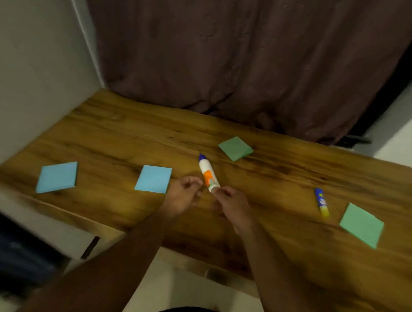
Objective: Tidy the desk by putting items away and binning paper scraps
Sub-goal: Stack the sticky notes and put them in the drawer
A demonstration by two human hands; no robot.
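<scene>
A white glue bottle with an orange label and blue cap lies on the wooden desk. My right hand pinches its near end. My left hand is just left of the bottle, fingers curled, holding nothing that I can see. Two blue paper squares lie at the left and beside my left hand. Two green paper squares lie at the back centre and the far right. A small blue-and-yellow glue stick lies at the right.
A dark curtain hangs behind the desk. White walls close in on the left and right. The desk's front edge runs under my forearms. The frame is blurred.
</scene>
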